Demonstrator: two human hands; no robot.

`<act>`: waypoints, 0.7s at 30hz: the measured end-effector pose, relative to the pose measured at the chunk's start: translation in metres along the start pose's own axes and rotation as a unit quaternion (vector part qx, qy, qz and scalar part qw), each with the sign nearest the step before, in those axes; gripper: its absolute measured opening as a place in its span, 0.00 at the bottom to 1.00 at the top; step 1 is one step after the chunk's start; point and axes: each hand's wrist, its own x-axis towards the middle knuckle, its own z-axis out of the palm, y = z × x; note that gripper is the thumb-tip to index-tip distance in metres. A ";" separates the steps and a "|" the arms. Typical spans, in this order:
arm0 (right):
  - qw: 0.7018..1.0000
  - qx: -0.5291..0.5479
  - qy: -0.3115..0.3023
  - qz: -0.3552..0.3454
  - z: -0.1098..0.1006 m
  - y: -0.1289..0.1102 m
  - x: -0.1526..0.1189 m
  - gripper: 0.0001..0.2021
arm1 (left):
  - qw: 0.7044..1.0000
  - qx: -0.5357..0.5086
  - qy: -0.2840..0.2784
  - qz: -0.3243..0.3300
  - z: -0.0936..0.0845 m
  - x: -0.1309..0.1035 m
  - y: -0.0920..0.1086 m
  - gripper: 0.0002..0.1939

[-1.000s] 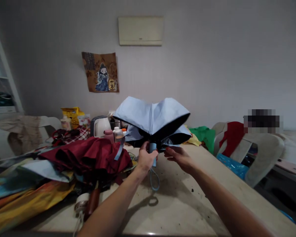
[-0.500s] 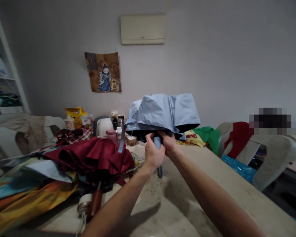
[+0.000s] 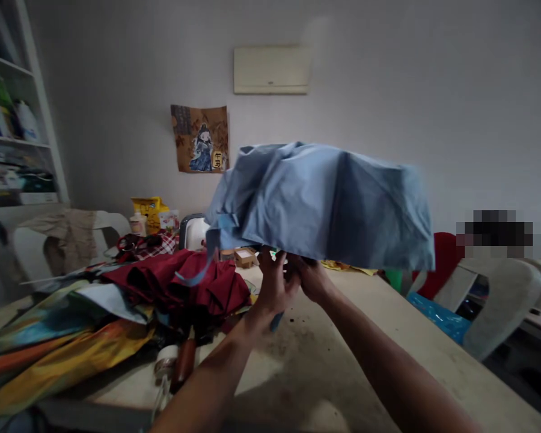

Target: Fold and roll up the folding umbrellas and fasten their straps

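Note:
A light blue folding umbrella [image 3: 306, 204] is held up above the table, its canopy loose and partly spread. My left hand [image 3: 274, 282] wraps round the handle below the canopy; the handle's lower end shows under the palm. Close against it, my right hand [image 3: 314, 278] is closed at the umbrella's shaft, its fingertips hidden in the shade of the canopy. A blue strap hangs from the canopy's left side. To the left lies a dark red umbrella [image 3: 184, 282] with a brown handle [image 3: 186, 364], beside a multicoloured umbrella [image 3: 76, 355].
The pale table [image 3: 369, 355] stretches under my arms. A small jar [image 3: 166, 363] stands near its front left. Farther back are a kettle [image 3: 193, 231], a small cardboard box [image 3: 246, 257] and a yellow bag [image 3: 148, 210]. A white chair [image 3: 505, 307] stands at the right, with a person's head behind it.
The blue canopy has spread wider, mostly to the right, and now covers more of the things behind it. My hands remain together beneath it. The view has shifted slightly.

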 end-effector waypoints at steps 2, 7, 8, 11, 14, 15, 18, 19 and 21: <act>0.995 -0.091 0.051 -0.010 -0.011 -0.005 0.002 0.19 | 0.994 -0.073 -0.005 -0.081 -0.008 -0.001 0.005 0.19; 0.949 -0.262 0.175 -0.026 -0.022 -0.001 0.003 0.16 | 0.883 -0.303 0.010 -0.359 -0.007 0.007 0.002 0.23; 0.946 -0.269 0.177 -0.023 -0.021 0.001 0.001 0.15 | 0.873 -0.314 0.002 -0.373 -0.006 0.010 -0.002 0.24; 0.947 -0.278 0.161 -0.017 -0.019 0.003 -0.008 0.11 | 0.850 -0.325 -0.018 -0.415 -0.009 0.021 -0.019 0.26; 0.947 -0.293 0.131 -0.019 -0.020 -0.002 -0.014 0.09 | 0.832 -0.328 -0.048 -0.445 -0.022 0.027 -0.033 0.32; 0.946 -0.298 0.124 -0.022 -0.021 -0.004 -0.015 0.10 | 0.829 -0.334 -0.064 -0.443 -0.026 0.028 -0.035 0.32; 0.945 -0.305 0.116 -0.015 -0.020 -0.003 -0.014 0.09 | 0.829 -0.357 -0.131 -0.409 -0.023 0.030 -0.032 0.30; 0.945 -0.305 0.114 -0.011 -0.017 0.001 -0.013 0.07 | 0.832 -0.358 -0.148 -0.396 -0.017 0.029 -0.029 0.28; 0.946 -0.305 0.109 -0.003 -0.010 0.010 -0.013 0.05 | 0.846 -0.345 -0.158 -0.375 -0.001 0.028 -0.022 0.25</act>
